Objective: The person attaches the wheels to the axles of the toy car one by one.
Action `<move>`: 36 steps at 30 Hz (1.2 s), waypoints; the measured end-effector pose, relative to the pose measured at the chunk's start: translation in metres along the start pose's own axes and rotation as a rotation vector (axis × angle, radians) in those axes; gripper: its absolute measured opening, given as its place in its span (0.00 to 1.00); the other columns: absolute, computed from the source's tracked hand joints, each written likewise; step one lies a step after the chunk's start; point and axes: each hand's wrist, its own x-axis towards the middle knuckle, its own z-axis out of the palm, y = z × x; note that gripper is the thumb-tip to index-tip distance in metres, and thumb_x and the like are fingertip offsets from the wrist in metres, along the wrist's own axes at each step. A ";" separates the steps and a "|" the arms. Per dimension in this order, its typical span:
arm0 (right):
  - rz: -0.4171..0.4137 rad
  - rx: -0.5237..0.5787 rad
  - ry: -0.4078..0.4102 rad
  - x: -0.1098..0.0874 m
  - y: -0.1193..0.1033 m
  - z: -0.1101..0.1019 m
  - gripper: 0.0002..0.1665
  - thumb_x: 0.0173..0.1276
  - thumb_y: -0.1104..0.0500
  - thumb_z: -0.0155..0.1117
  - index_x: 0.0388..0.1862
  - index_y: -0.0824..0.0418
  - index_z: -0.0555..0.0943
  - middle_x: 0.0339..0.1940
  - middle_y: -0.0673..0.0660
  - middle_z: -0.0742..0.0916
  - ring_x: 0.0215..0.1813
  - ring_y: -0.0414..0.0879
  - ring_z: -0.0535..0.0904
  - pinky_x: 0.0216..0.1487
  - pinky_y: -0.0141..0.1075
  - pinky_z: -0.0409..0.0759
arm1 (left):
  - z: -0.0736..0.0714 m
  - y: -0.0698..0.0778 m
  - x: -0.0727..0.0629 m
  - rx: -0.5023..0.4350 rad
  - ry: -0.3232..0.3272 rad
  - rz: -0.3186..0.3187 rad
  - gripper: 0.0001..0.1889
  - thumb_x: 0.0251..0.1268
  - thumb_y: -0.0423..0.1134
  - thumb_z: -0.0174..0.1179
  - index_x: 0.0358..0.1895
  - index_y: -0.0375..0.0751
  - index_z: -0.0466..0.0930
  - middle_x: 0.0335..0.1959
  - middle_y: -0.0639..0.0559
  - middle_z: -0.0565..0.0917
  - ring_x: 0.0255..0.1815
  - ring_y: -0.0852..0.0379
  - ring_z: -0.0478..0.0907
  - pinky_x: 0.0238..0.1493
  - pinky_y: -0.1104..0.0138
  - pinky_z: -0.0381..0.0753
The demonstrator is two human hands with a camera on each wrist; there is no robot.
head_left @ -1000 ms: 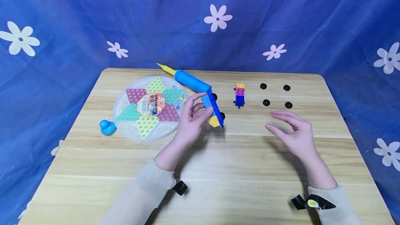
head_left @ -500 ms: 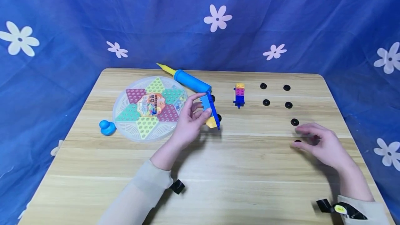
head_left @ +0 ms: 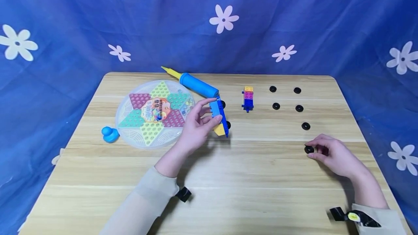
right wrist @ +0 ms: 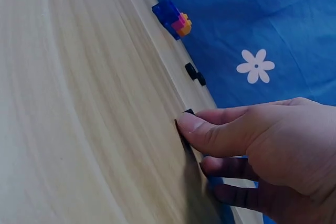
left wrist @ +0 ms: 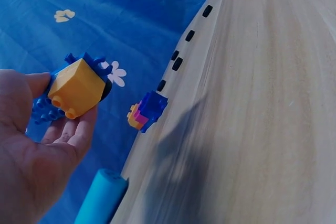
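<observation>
My left hand (head_left: 196,126): pinches wheeled block toy (head_left: 216,109), just right of game board (head_left: 155,113). Right hand (head_left: 334,156): pinches black wheel (head_left: 308,149), farther right; slack fingertips could drop it, I judge.

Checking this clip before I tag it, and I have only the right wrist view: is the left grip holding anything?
Observer: Yes, the left grip holds a blue-and-yellow block build.
Operator: How many black wheels lie loose, not counting the wheel in the right grip?
Observer: Five black wheels, by the head view.
Operator: And what is farthest to the person's left among the toys?
Observer: A small blue duck-shaped toy, beside the round game board.
</observation>
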 end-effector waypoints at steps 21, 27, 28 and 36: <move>-0.248 0.272 0.180 0.055 -0.088 0.001 0.30 0.54 0.82 0.78 0.54 0.63 0.86 0.50 0.53 0.87 0.42 0.42 0.83 0.48 0.25 0.82 | 0.009 0.014 -0.002 0.145 -0.064 -0.035 0.26 0.73 0.33 0.69 0.70 0.54 0.78 0.57 0.44 0.83 0.46 0.43 0.87 0.47 0.59 0.88; -0.275 0.282 0.216 0.070 -0.109 0.003 0.26 0.55 0.79 0.80 0.52 0.62 0.88 0.48 0.51 0.88 0.41 0.42 0.83 0.50 0.26 0.82 | 0.013 0.014 0.000 0.160 -0.087 -0.006 0.25 0.73 0.33 0.69 0.70 0.54 0.78 0.57 0.45 0.83 0.46 0.46 0.86 0.50 0.56 0.88; -0.282 0.282 0.218 0.073 -0.112 0.004 0.26 0.55 0.79 0.80 0.51 0.63 0.88 0.48 0.51 0.88 0.41 0.42 0.83 0.51 0.27 0.82 | 0.014 0.015 0.000 0.161 -0.093 0.001 0.25 0.73 0.32 0.69 0.70 0.53 0.78 0.57 0.44 0.83 0.46 0.46 0.86 0.50 0.56 0.88; -0.318 0.262 0.240 0.092 -0.132 0.002 0.23 0.57 0.75 0.81 0.52 0.64 0.88 0.47 0.50 0.88 0.42 0.43 0.83 0.50 0.28 0.82 | 0.023 0.014 0.003 0.145 -0.145 0.030 0.25 0.73 0.31 0.68 0.71 0.47 0.77 0.56 0.45 0.83 0.47 0.44 0.84 0.49 0.60 0.86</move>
